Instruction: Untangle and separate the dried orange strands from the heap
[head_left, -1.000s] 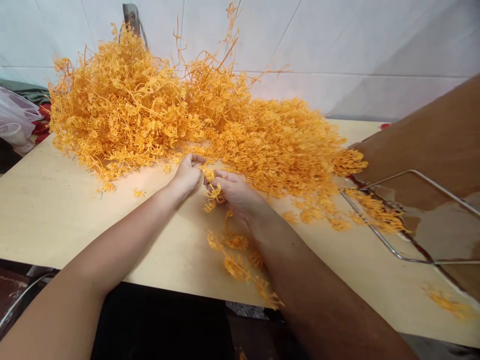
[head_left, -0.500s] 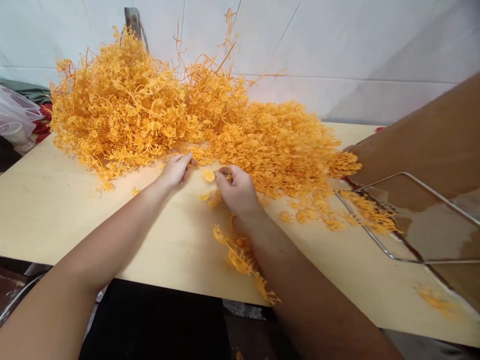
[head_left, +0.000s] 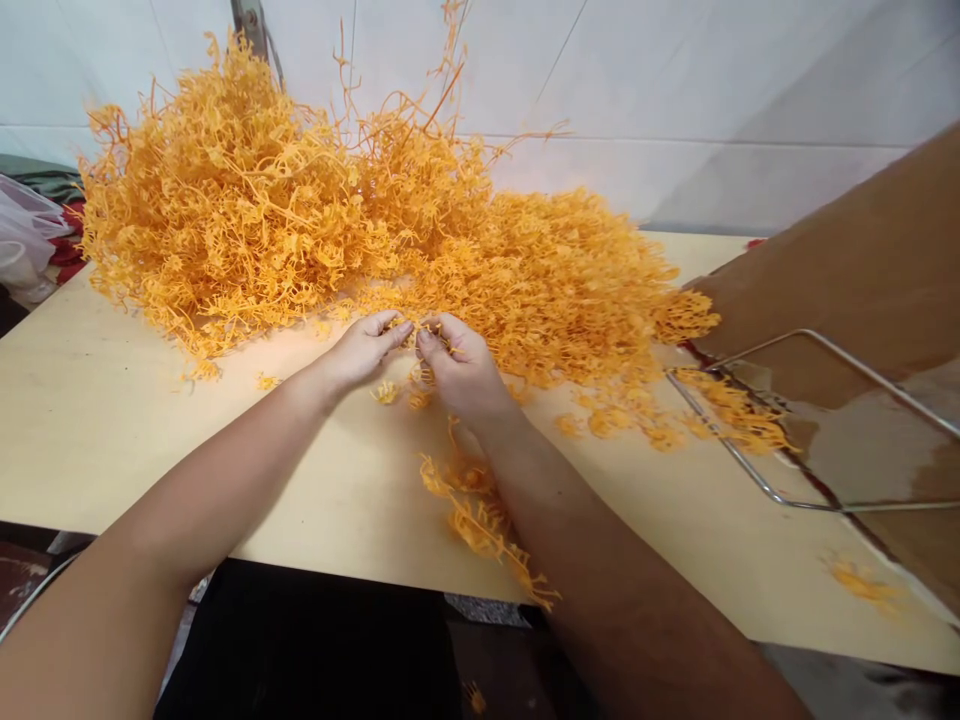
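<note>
Head view: A person's left hand and right hand meet fingertip to fingertip at the near edge of a large heap of orange plastic sprigs piled on a pale wooden counter. Both grips are narrow, pinched together on one small orange sprig piece held between them, just above the counter and touching the fringe of the heap. Loose orange bits lie directly under the hands, and a trailing orange strand runs beneath the right forearm toward the counter's front edge. Pulling a piece apart cleanly here looks to call for thumb and forefinger set close to the joint on each side, with a short twist rather than a long tug that would drag the tangle along. At right, a wire-framed brown bag stands open at the counter's end, its metal rim touching the spill of sprigs; a few orange pieces rest on the rim, but the inside is not clearly visible. A clear plastic bag sits at far left, contents unclear.
</note>
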